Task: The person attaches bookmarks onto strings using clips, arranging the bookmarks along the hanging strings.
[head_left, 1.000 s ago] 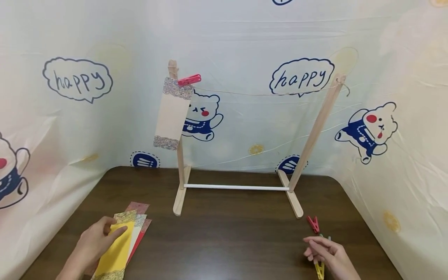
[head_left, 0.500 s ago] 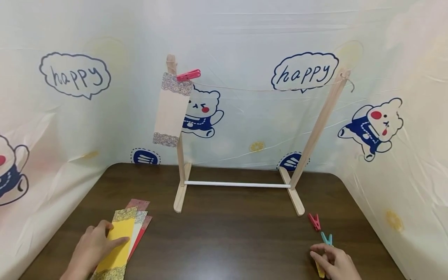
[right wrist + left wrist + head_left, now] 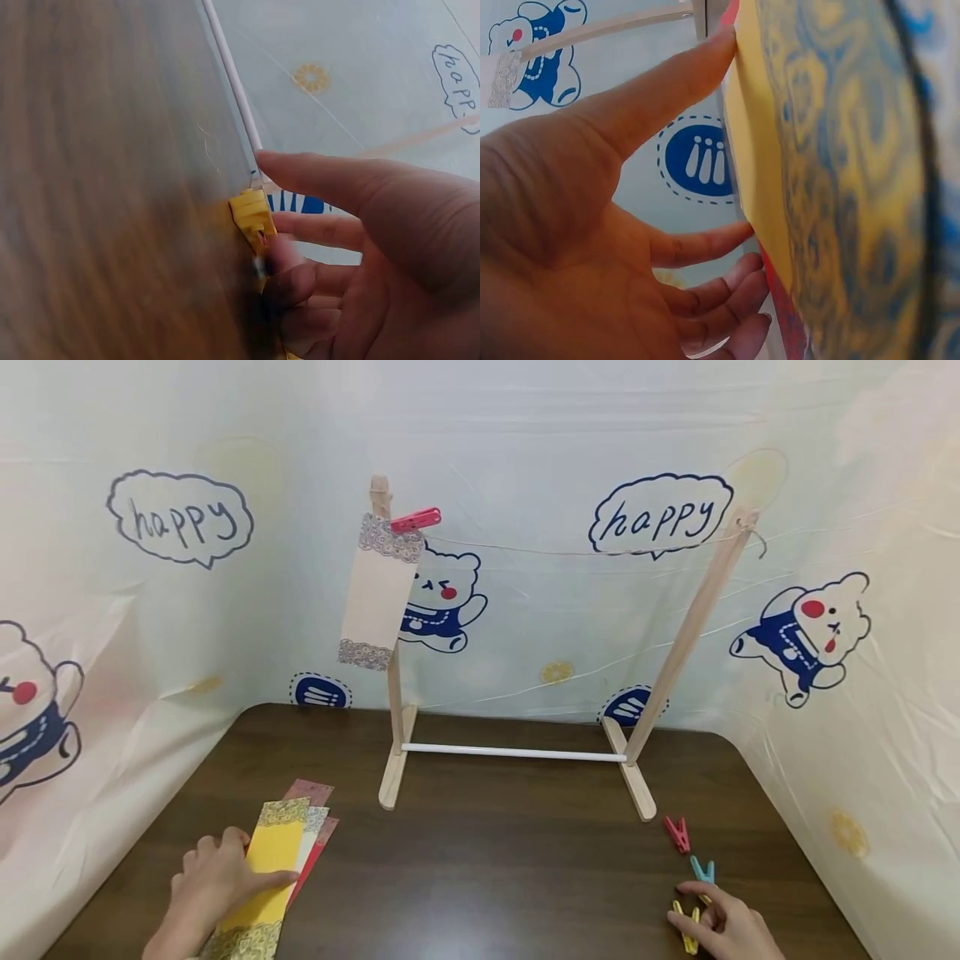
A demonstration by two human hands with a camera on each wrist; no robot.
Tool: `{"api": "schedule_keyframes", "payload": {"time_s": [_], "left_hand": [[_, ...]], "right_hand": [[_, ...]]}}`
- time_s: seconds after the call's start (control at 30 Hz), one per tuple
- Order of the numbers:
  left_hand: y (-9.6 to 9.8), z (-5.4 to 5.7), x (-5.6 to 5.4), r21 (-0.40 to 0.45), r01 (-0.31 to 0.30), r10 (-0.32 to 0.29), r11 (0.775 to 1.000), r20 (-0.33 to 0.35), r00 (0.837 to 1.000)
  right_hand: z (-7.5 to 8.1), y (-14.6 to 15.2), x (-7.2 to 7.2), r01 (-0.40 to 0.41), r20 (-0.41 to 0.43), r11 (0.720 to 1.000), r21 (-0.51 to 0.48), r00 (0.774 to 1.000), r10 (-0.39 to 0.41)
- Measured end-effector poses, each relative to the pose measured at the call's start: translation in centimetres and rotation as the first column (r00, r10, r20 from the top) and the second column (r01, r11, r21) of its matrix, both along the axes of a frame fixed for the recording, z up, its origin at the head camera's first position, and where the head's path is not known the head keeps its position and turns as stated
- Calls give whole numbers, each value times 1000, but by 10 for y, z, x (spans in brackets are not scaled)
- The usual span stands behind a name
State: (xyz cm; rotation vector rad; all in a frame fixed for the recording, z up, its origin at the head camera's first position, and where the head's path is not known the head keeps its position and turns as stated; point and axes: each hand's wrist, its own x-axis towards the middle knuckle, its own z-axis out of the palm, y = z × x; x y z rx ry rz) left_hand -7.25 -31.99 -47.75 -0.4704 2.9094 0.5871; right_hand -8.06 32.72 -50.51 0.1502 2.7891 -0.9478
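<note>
My left hand (image 3: 206,885) rests over a yellow card (image 3: 279,860) with patterned ends, its thumb and fingers spread toward the card's two long sides. A white card (image 3: 313,831) and a red card (image 3: 321,843) lie partly hidden beneath. In the left wrist view, the fingertips touch the edge of the yellow card (image 3: 754,135). At the right, my right hand (image 3: 731,927) is over a yellow clothespin (image 3: 690,942), thumb and forefinger apart around it. The right wrist view has the yellow clothespin (image 3: 251,210) just beyond the fingers.
Beyond the hands stands a wooden rack (image 3: 681,652) with a string (image 3: 525,552) across its posts. A pink clothespin (image 3: 416,519) holds a cream card (image 3: 381,589) at the left post. Red (image 3: 677,834) and blue clothespins (image 3: 702,868) lie beside the right hand.
The left thumb has shifted to the right across the yellow card toward its edge. My right thumb and forefinger have spread, and the yellow and blue clothespins show more plainly.
</note>
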Motion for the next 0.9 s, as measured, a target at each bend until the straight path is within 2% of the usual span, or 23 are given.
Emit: {"api": "schedule_keyframes", "payload": {"time_s": [0.13,0.23,0.4,0.53,0.67,0.8,0.9], "left_hand": [[5,1,-5,30,18,-17,999,-10,1000],[4,1,-8,75,23,-23,997,7,1000],[-2,-1,-5,163,28,-30,986,13,999],[-2,-6,-3,181,35,-23,983,-67,997],[2,-6,-2,197,59,-25,979,-172,985],[8,-2,-3,260,114,-49,959,-244,969],[11,1,-3,304,135,-43,943,-293,955]], "right_hand": [[-3,1,3,-12,18,1000,-1,1000,12],[-4,1,4,-30,-5,999,16,1000,30],[-3,0,3,-75,-42,997,17,996,76],[-3,0,2,-83,-42,997,2,996,83],[-3,-1,2,-84,-40,996,-7,996,84],[-2,-1,1,-67,-30,998,-9,997,67],[-2,-1,1,-53,-26,999,-13,998,53]]}}
